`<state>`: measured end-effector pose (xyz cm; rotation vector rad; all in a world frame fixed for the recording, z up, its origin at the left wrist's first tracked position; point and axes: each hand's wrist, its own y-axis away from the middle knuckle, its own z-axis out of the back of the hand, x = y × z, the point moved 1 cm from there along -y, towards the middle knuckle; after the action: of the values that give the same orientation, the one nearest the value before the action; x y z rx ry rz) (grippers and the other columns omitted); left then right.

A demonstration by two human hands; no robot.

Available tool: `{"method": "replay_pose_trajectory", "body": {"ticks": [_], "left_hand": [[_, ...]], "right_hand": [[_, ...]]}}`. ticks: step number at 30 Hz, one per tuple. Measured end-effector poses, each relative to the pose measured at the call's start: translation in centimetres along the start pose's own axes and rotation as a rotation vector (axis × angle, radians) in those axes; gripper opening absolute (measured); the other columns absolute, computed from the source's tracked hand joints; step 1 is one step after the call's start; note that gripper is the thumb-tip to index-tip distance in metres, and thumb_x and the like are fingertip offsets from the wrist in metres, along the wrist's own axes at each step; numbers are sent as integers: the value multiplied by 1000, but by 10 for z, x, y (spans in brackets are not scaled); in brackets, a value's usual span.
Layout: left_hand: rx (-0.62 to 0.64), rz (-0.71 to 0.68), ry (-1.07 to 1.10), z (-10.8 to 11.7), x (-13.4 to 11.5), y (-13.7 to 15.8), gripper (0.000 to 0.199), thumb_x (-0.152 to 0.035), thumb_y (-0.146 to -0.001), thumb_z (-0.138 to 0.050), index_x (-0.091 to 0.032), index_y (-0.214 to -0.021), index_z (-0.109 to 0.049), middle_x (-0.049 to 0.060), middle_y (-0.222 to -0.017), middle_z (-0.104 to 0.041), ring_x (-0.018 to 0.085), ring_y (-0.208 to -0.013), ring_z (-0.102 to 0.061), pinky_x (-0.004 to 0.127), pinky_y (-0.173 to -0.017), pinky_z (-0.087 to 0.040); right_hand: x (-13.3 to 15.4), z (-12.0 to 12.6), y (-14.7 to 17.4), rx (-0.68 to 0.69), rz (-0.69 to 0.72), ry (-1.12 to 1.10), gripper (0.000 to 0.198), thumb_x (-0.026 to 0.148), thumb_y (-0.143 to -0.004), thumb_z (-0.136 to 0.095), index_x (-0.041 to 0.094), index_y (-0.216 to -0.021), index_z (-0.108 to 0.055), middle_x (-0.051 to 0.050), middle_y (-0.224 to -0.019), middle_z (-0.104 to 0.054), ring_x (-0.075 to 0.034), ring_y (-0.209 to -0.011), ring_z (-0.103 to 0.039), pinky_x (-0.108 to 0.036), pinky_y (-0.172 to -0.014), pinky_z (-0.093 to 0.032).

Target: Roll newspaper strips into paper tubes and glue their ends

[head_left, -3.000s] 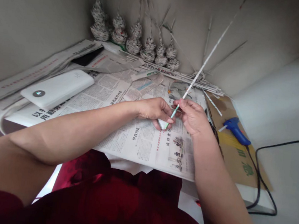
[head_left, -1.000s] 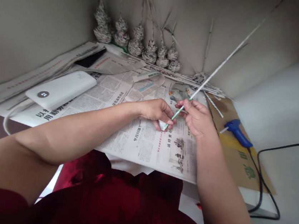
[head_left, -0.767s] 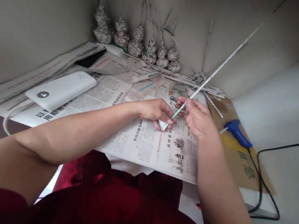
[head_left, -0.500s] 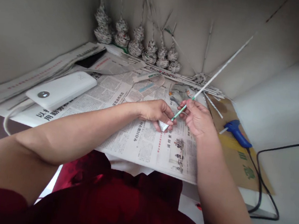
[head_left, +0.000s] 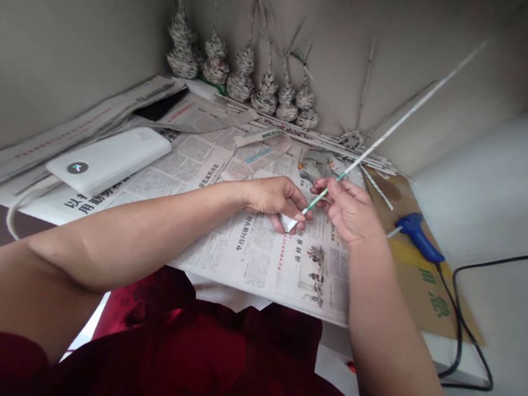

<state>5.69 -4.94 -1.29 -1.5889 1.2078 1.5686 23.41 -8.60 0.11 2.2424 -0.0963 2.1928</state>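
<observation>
Between both hands slants a long thin rolled-paper tube, mostly white with green marks near its lower part. My left hand pinches its lower end, where a flat bit of printed paper still shows unrolled. Higher up, the thumb and fingers of my right hand are closed round the tube. Its far end points up and to the right, past the table's back edge. Under both hands lies newspaper spread over the table.
Several woven paper gourds line the wall, with paper sticks before them. A white power bank with a cable lies left. On cardboard at right rests a blue glue gun, its black cord trailing over the edge.
The tube's far end has swung slightly right and down. Both hands keep their grip in nearly the same place, my right fingers shifting a little.
</observation>
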Motion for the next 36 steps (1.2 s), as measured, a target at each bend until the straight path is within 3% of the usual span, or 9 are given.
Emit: {"method": "replay_pose_trajectory", "body": {"ticks": [4, 9, 14, 20, 25, 32, 36], "left_hand": [[11, 1, 1, 0, 0, 0, 24, -18, -69, -71, -14, -93, -70, 10, -82, -70, 18, -72, -66, 26, -59, -52], [4, 2, -1, 1, -1, 0, 26, -19, -69, -72, -14, -94, -70, 9, -80, -70, 17, -74, -66, 25, -61, -52], [21, 4, -23, 4, 0, 0, 28, -23, -70, -71, -15, -98, -69, 9, -84, -70, 16, -75, -66, 26, -62, -53], [0, 15, -40, 8, 0, -1, 32, -22, -72, -70, -14, -102, -67, 9, -84, -70, 16, -78, -67, 24, -62, -53], [-22, 0, -36, 11, -1, -2, 32, -17, -72, -68, -14, -104, -66, 8, -83, -70, 17, -75, -67, 24, -57, -53], [-193, -97, -162, 22, -14, 4, 23, -8, -68, -66, -14, -89, -72, 7, -69, -70, 14, -54, -62, 17, -42, -39], [-362, -166, -184, 41, -21, 8, 23, -6, -68, -65, -16, -88, -72, 4, -66, -70, 12, -53, -61, 17, -46, -41]], "right_hand": [[-1, 1, -2, -172, 54, 59, 28, 45, -64, -77, 19, -67, -66, 0, -72, -64, -14, -70, -61, -24, -53, -46], [3, 2, 0, 15, -12, 17, 30, 47, -66, -74, 21, -81, -69, -2, -86, -67, -17, -81, -63, -28, -62, -50], [0, 6, -3, -185, 20, 26, 30, 45, -62, -78, 20, -67, -62, 1, -73, -64, -14, -67, -60, -26, -54, -46], [4, 5, -2, -89, 5, -6, 31, 45, -62, -77, 21, -76, -66, -1, -83, -66, -14, -71, -61, -25, -54, -46], [1, 6, -7, -300, 54, 1, 35, 46, -57, -80, 19, -63, -58, 2, -67, -62, -10, -56, -56, -21, -43, -40], [-1, 5, -9, -335, 26, -12, 36, 45, -56, -81, 18, -65, -60, 1, -67, -63, -9, -53, -55, -20, -40, -39], [-1, 6, -8, -253, 1, -74, 35, 46, -60, -79, 17, -73, -65, 0, -70, -63, -9, -56, -56, -19, -42, -40]]}}
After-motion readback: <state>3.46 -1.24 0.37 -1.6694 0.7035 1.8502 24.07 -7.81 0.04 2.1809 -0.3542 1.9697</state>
